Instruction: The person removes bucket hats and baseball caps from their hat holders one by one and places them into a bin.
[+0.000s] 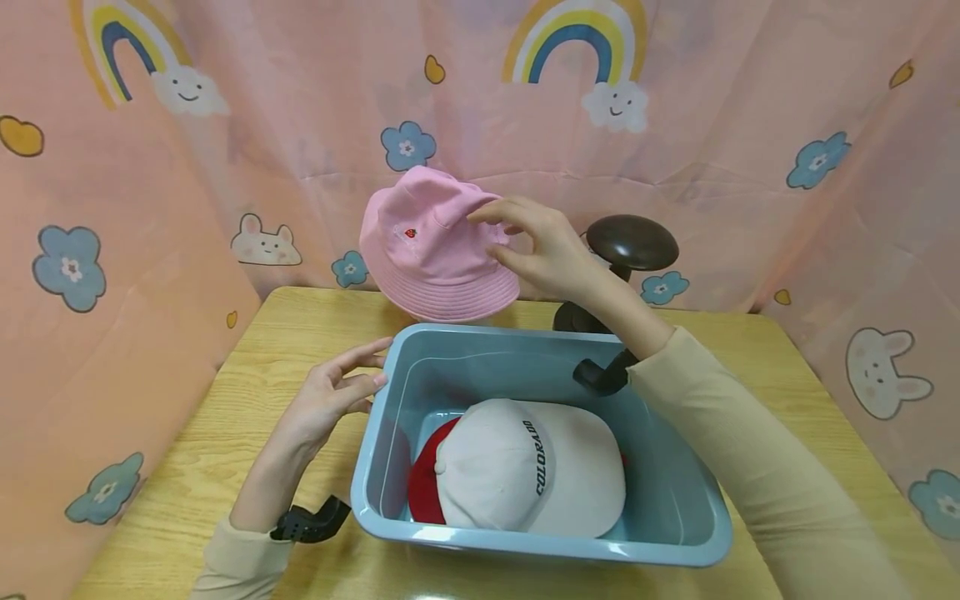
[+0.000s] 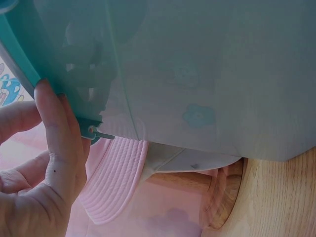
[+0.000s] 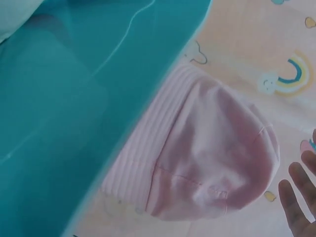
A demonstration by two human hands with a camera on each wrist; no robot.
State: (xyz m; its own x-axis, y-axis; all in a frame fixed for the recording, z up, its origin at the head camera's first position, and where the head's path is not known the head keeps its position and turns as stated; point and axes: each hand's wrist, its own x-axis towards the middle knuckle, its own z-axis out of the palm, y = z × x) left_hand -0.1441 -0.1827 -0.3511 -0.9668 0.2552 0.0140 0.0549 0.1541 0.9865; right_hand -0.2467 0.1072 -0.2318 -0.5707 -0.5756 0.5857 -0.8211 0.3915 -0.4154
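Observation:
A pink bucket hat (image 1: 438, 242) with a small strawberry on its front hangs behind the bin, above the far table edge. My right hand (image 1: 536, 246) is at the hat's right side, fingers bent and spread with nothing between them; the right wrist view has its fingertips (image 3: 291, 210) apart from the crown. A blue plastic bin (image 1: 540, 546) holds a white cap (image 1: 491, 467) lettered COLORADO, lying over a red hat (image 1: 426, 479). At the bin's left wall rests my left hand (image 1: 326, 396), its fingertips touching near the rim in the left wrist view.
A dark brown hat stand (image 1: 632, 243) with a rounded top rises behind the bin's right half. Under the pink hat, the left wrist view gives a wooden stand base (image 2: 224, 197). The wooden table (image 1: 300, 333) backs onto a pink patterned curtain (image 1: 315, 108).

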